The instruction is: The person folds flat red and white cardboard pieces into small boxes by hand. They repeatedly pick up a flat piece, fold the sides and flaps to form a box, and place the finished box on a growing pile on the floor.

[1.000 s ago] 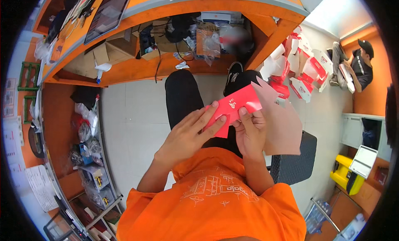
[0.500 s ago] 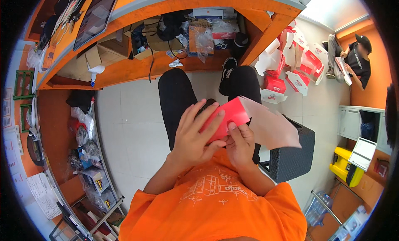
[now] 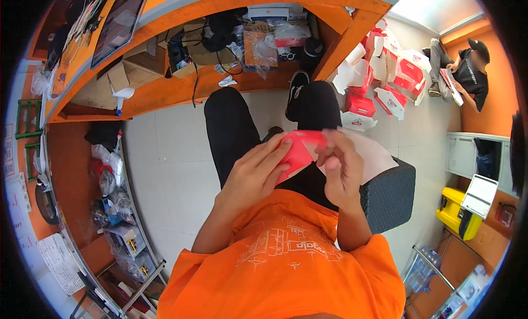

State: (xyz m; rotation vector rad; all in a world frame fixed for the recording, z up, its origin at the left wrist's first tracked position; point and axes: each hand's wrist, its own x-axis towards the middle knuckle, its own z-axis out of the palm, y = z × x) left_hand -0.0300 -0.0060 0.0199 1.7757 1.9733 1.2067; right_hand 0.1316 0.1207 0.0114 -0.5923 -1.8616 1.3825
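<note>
A red and white flat cardboard food box blank [image 3: 297,158] is held above my lap, partly bent. My left hand [image 3: 254,168] grips its red panel from the left, fingers along the top and thumb below. At the red panel's upper right, my right hand [image 3: 343,168] has its fingertips closed on the edge, slightly blurred. A pale, wide panel [image 3: 374,157] of the same cardboard spreads out to the right behind that hand. Its far parts are hidden by my hands.
Several red and white folded boxes [image 3: 407,80] lie piled on the floor at the far right. Beside them a seated person [image 3: 472,77] holds similar cardboard. A black woven stool [image 3: 389,197] stands to my right. An orange desk [image 3: 159,30] is ahead; loaded shelves [image 3: 129,231] line the left.
My right hand has moved up and right along the cardboard to the red panel's upper edge. The red part has turned and now shows a fold. My left hand still grips it.
</note>
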